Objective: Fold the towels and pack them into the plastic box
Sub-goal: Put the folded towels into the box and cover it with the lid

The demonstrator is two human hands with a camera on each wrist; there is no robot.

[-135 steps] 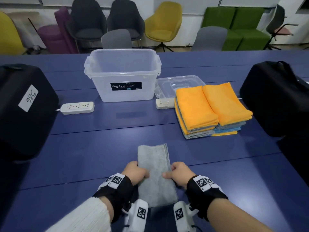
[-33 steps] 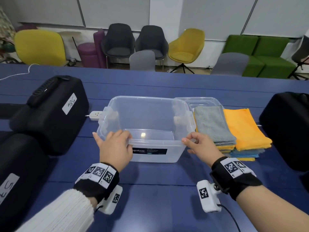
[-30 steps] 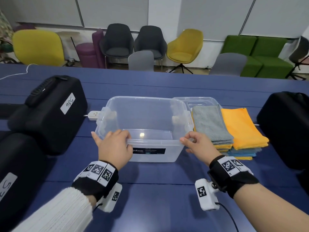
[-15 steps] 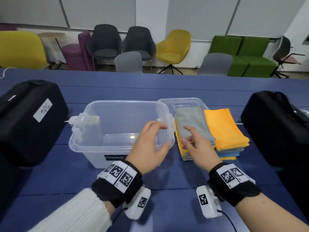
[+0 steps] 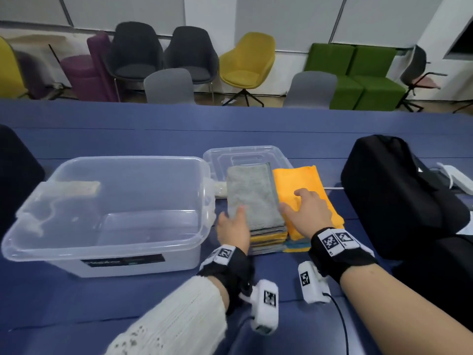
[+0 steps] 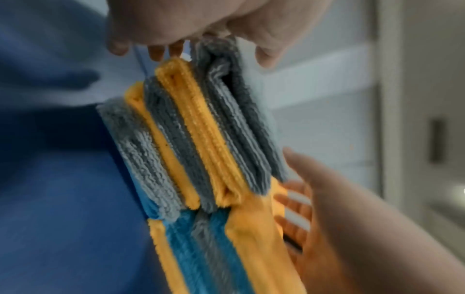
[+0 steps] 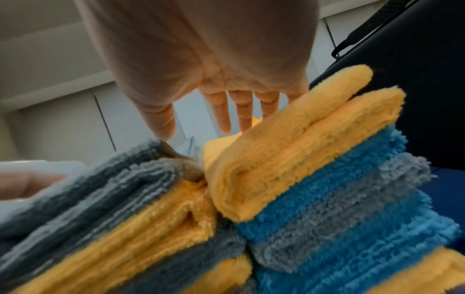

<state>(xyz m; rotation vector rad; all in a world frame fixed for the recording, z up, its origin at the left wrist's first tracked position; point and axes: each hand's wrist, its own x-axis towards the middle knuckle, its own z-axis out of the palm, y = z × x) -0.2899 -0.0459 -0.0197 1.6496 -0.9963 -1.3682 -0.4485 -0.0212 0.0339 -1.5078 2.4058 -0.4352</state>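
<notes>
The clear plastic box (image 5: 107, 208) stands empty on the blue table, left of two stacks of folded towels. A grey towel (image 5: 252, 198) tops the left stack and an orange towel (image 5: 304, 185) tops the right one; grey, orange and blue layers (image 7: 327, 199) lie below. My left hand (image 5: 231, 216) straddles the grey stack's near left corner, thumb on top and fingers down the side (image 6: 216, 29), with no clear squeeze. My right hand (image 5: 304, 211) lies flat over the orange towel, fingers straight (image 7: 216, 85) and thumb at the gap between the stacks.
The box's clear lid (image 5: 245, 156) lies behind the stacks and partly under them. A black case (image 5: 399, 196) stands close on the right, another (image 5: 15, 175) at the far left. A white power strip (image 5: 458, 180) is at the right edge. Chairs stand beyond the table.
Both hands let go of the box's front rim and moved right to the towel stacks. The folded grey towel from earlier now tops the left stack. The box sits nearer than before.
</notes>
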